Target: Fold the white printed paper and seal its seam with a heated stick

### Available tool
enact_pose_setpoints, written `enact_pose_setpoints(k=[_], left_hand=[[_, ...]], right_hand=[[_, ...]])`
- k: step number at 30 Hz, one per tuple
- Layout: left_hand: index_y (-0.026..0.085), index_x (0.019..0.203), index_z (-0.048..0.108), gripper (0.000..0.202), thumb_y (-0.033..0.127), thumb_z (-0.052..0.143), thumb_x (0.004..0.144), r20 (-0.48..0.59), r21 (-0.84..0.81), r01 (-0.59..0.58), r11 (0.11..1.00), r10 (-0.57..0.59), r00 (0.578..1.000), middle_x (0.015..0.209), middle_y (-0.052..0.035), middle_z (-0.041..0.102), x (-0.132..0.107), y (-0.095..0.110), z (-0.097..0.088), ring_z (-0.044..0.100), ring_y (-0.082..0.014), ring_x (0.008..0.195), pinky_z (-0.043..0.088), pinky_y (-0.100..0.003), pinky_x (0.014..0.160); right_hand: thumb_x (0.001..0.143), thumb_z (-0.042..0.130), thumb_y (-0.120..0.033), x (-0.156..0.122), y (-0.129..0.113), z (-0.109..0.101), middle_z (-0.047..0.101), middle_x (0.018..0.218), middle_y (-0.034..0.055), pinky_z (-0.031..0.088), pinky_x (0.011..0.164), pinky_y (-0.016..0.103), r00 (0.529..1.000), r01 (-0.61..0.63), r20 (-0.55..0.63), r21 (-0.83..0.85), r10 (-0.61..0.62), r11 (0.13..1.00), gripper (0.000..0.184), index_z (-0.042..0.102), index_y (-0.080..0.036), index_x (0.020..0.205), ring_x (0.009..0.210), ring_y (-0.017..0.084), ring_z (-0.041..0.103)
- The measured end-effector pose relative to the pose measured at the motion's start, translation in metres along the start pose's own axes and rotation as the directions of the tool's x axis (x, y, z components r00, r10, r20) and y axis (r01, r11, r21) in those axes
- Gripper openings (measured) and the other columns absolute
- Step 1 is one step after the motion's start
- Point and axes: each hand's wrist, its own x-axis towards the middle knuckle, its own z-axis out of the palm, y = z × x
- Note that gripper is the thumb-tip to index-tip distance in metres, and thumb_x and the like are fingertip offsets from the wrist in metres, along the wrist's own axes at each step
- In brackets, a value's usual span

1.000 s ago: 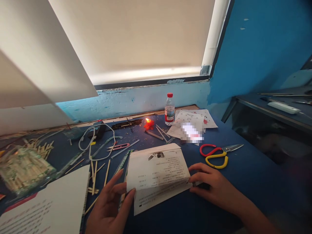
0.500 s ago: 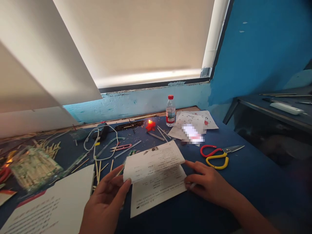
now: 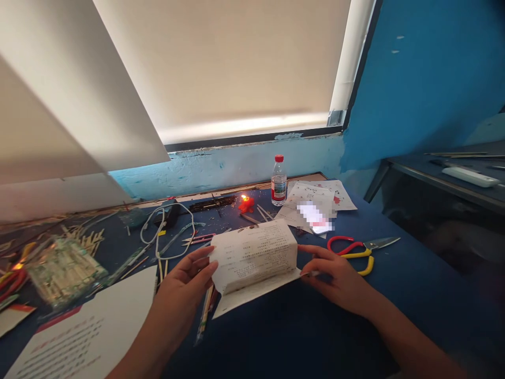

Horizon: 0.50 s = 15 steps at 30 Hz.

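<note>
A printed sheet of paper (image 3: 254, 258) is curled over itself into a loose roll above the blue table (image 3: 300, 331). My left hand (image 3: 185, 287) pinches its left edge with thumb and fingers. My right hand (image 3: 335, 276) grips the right end, fingers bent around the paper and a thin stick-like thing I cannot make out. The paper's lower flap rests on the table. Thin sticks (image 3: 205, 316) lie under the paper by my left hand.
Red-and-yellow scissors (image 3: 357, 247) lie right of my right hand. A lit red candle (image 3: 245, 202), a water bottle (image 3: 278, 181), loose papers (image 3: 311, 202), a white cable (image 3: 158, 231), a stick bundle (image 3: 63, 268) and a white card (image 3: 79, 337) are around.
The sheet has been rolled further over itself and lifted. Both hands moved up and away from me with it.
</note>
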Motion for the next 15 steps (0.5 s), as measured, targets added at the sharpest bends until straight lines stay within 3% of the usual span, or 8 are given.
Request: enact_pose_setpoints(k=[3,7,10,15], left_hand=[[0.019,0.117,0.07,0.046,0.042,0.084,0.079,0.085,-0.03,-0.03,0.999,0.032,0.996,0.113,-0.01,0.079,0.006,0.0,0.005,0.079,-0.0277,0.096,0.065,-0.033,0.076],[0.019,0.12,0.068,0.048,0.051,0.077,0.085,0.234,-0.089,-0.081,0.993,0.1,0.967,0.122,-0.0134,0.076,0.017,-0.009,0.002,0.077,-0.0298,0.098,0.063,-0.034,0.073],[0.02,0.123,0.07,0.057,0.056,0.081,0.08,0.374,-0.161,-0.149,0.976,0.2,0.905,0.122,-0.015,0.076,0.027,-0.024,-0.006,0.075,-0.033,0.101,0.062,-0.034,0.072],[0.029,0.136,0.066,0.081,0.049,0.096,0.063,0.531,-0.247,-0.061,0.967,0.188,0.826,0.12,-0.0115,0.078,0.039,-0.039,-0.018,0.072,-0.039,0.11,0.061,-0.044,0.086]], right_hand=[[0.099,0.065,-0.035,0.011,-0.004,-0.003,0.066,0.139,0.0069,0.057,0.084,0.033,0.997,-0.036,-0.071,0.082,0.041,0.996,0.015,0.078,-0.027,0.099,0.11,0.024,0.07],[0.097,0.068,-0.041,0.023,0.001,0.002,0.067,0.13,0.0066,0.058,0.079,0.032,0.985,-0.065,-0.153,0.11,0.081,0.992,0.017,0.078,-0.028,0.095,0.103,0.024,0.07],[0.096,0.07,-0.041,0.029,0.007,0.011,0.068,0.126,0.0065,0.058,0.084,0.034,0.975,-0.075,-0.199,0.105,0.095,0.992,0.016,0.078,-0.028,0.094,0.108,0.026,0.069],[0.094,0.072,-0.037,0.037,0.007,0.018,0.072,0.118,0.0045,0.055,0.09,0.036,0.974,-0.074,-0.206,0.106,0.095,0.992,0.01,0.078,-0.03,0.097,0.106,0.025,0.068]])
